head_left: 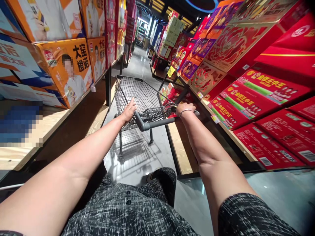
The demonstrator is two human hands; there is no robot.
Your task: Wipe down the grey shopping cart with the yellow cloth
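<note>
A dark wire shopping cart [144, 125] stands in front of me, its basket showing nothing inside. My left hand [129, 110] is at the basket's left rear corner, beside the grey handle's left end. Its fingers stretch forward, slightly apart; whether the palm rests on the rim is hidden. At the other end of the handle, my right hand [185, 107], with a bracelet at the wrist, has its fingers wrapped round the cart. The cart is turned at an angle in the aisle.
Orange drink cartons [71, 70] are stacked on the wooden shelf [56, 126] at left. Red boxes [248, 105] and gold patterned boxes [228, 44] fill the right side. A low wooden platform [183, 150] edges close to the cart. The tiled aisle [140, 62] runs ahead between displays.
</note>
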